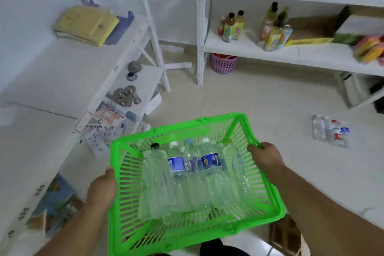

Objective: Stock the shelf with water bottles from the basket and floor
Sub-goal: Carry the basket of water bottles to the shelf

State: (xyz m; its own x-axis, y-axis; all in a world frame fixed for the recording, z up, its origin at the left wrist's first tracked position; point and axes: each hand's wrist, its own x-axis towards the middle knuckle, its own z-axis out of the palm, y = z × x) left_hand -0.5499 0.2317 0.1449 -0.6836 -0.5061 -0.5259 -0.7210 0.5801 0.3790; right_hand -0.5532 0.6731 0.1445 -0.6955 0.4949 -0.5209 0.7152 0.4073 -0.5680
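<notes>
Above open floor tiles between 2 white shelves, the left hand [101,188] and right hand [266,157] each clench a side rim of the green basket [268,191] of water bottles [193,176].

A bright green slatted basket [268,189] is seen, filled with clear water bottles [193,181]; two carry blue and white labels, one cap is black, others white. More clear bottles [329,131], with a red label and blue cap, are seen on the pale beige tiled floor [270,100]. White shelves [270,52], yellow folders [85,24] and a pink lattice bin [223,65] are shown.
</notes>
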